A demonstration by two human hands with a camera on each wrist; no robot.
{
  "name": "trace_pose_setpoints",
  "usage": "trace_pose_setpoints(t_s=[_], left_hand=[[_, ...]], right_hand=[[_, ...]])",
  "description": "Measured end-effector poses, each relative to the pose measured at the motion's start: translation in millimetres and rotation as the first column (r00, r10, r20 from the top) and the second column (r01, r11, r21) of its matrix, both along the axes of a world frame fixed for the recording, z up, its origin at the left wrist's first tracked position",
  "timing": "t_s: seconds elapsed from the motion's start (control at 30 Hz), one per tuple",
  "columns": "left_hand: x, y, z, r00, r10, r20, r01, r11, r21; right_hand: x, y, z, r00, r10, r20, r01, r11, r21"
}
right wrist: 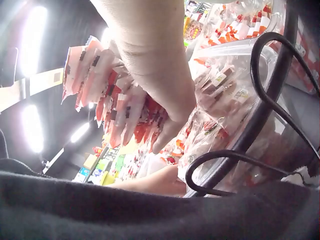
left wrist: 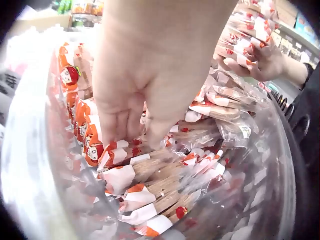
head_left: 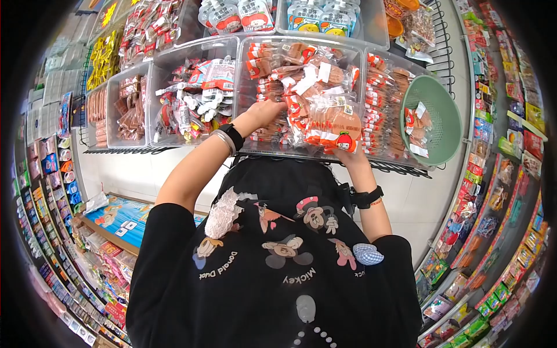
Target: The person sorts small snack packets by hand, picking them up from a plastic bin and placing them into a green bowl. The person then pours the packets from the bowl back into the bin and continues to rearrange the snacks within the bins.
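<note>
The right hand [head_left: 350,158] holds a stack of flat brown snack packets [head_left: 333,124] with red and white wrappers, above the front of a clear bin. In the right wrist view the right hand [right wrist: 165,95] grips the fanned stack [right wrist: 120,100] from one side. The left hand [head_left: 268,113] reaches into the same bin at its left part. Seen from the left wrist, the left hand [left wrist: 145,100] points down among packets [left wrist: 150,195], its fingers bent against the wrappers; whether it pinches one is hidden.
A green colander [head_left: 432,116] with a few packets stands right of the bins. Left lies a bin of white-capped pouches [head_left: 203,98]; behind are bins of drink pouches [head_left: 325,20]. A black wire rack [head_left: 400,169] edges the front. Stocked shelves [head_left: 499,174] line both sides.
</note>
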State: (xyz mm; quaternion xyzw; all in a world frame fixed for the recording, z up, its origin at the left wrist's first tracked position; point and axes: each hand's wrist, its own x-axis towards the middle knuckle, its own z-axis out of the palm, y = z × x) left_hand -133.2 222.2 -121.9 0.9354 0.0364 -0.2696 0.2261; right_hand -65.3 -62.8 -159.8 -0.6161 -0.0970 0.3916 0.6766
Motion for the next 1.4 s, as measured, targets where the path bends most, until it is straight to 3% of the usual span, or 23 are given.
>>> trace_pose_setpoints(t_s=[0.07, 0.17, 0.2, 0.23, 0.27, 0.33, 0.4, 0.43, 0.47, 0.5, 0.57, 0.6, 0.67, 0.87, 1.0, 1.07, 1.3, 1.33, 1.4], left_hand=[[1.5, 1.8, -18.1, 0.999, -0.028, -0.030, 0.027, 0.999, -0.043], [4.0, 8.6, -41.1, 0.993, -0.088, -0.076, 0.076, 0.986, -0.148], [3.3, 9.8, -46.9, 0.989, -0.119, -0.092, 0.098, 0.973, -0.208], [0.5, 8.0, -54.0, 0.989, -0.117, -0.091, 0.096, 0.973, -0.208], [-3.3, 5.3, -61.5, 0.992, -0.104, -0.071, 0.095, 0.988, -0.121], [-3.0, -3.2, -46.7, 0.994, -0.093, -0.050, 0.091, 0.995, -0.034], [5.2, -16.1, -13.2, 0.969, -0.015, -0.248, 0.031, 0.998, 0.061], [6.1, -20.1, -10.8, 0.968, -0.016, -0.249, 0.032, 0.998, 0.059], [6.7, -22.9, -8.6, 0.965, -0.063, -0.255, 0.099, 0.987, 0.129], [7.3, -24.2, -6.7, 0.958, -0.109, -0.265, 0.165, 0.966, 0.200], [8.6, -25.4, -1.5, 0.958, -0.123, -0.259, 0.180, 0.962, 0.208], [8.8, -25.5, -0.2, 0.957, -0.138, -0.254, 0.196, 0.956, 0.216], [10.5, -23.6, -7.1, 0.959, -0.142, -0.247, 0.195, 0.960, 0.203], [14.6, -16.3, -15.1, 0.941, -0.190, -0.278, 0.234, 0.963, 0.133], [6.0, -17.3, -12.7, 0.958, -0.168, -0.234, 0.204, 0.969, 0.139], [7.3, -17.6, -10.6, 0.946, -0.178, -0.271, 0.222, 0.965, 0.143], [11.9, -15.9, -4.7, 0.902, -0.258, -0.345, 0.328, 0.931, 0.161], [11.2, -12.7, -5.3, 0.901, -0.260, -0.346, 0.330, 0.930, 0.160], [7.2, -5.4, -6.6, 0.914, -0.204, -0.350, 0.235, 0.971, 0.050]], right_hand=[[3.4, 2.1, 13.2, 0.982, 0.013, -0.187, -0.001, 0.998, 0.068], [0.1, 3.3, 6.3, 0.999, 0.027, -0.031, -0.025, 0.997, 0.078], [4.0, 8.2, 27.6, 0.999, 0.030, -0.029, -0.027, 0.997, 0.077], [11.5, 16.5, 68.0, 0.828, -0.017, -0.560, 0.174, 0.958, 0.228], [15.6, 21.2, 89.7, 0.399, 0.058, -0.915, 0.416, 0.878, 0.237], [15.4, 18.6, 80.5, 0.455, 0.072, -0.888, 0.386, 0.882, 0.270], [10.7, 13.4, 63.6, 0.508, 0.085, -0.857, 0.356, 0.885, 0.299], [6.5, 10.1, 52.4, 0.748, 0.040, -0.662, 0.207, 0.934, 0.291], [2.8, 7.2, 41.6, 0.917, 0.035, -0.398, 0.064, 0.971, 0.232], [0.2, 4.5, 31.0, 0.917, 0.036, -0.398, 0.063, 0.971, 0.231], [-2.1, 0.4, 15.9, 0.999, 0.034, 0.034, -0.035, 0.999, 0.026], [-0.5, 4.0, 26.2, 0.999, 0.036, 0.034, -0.036, 0.999, 0.026], [3.6, 18.6, 65.6, 0.949, 0.004, -0.317, -0.005, 1.000, -0.002], [4.0, 22.8, 68.6, 0.848, -0.068, -0.526, 0.146, 0.984, 0.107], [2.3, 26.9, 85.6, 0.876, -0.113, -0.468, 0.121, 0.993, -0.014], [3.6, 22.4, 72.8, 0.984, 0.064, -0.167, -0.079, 0.993, -0.087], [2.9, 16.7, 57.2, 0.924, -0.011, -0.383, 0.024, 0.999, 0.027], [3.9, 18.5, 61.4, 0.897, 0.001, -0.443, 0.051, 0.993, 0.104], [3.1, 19.6, 67.3, 0.865, 0.015, -0.502, 0.086, 0.981, 0.177]])
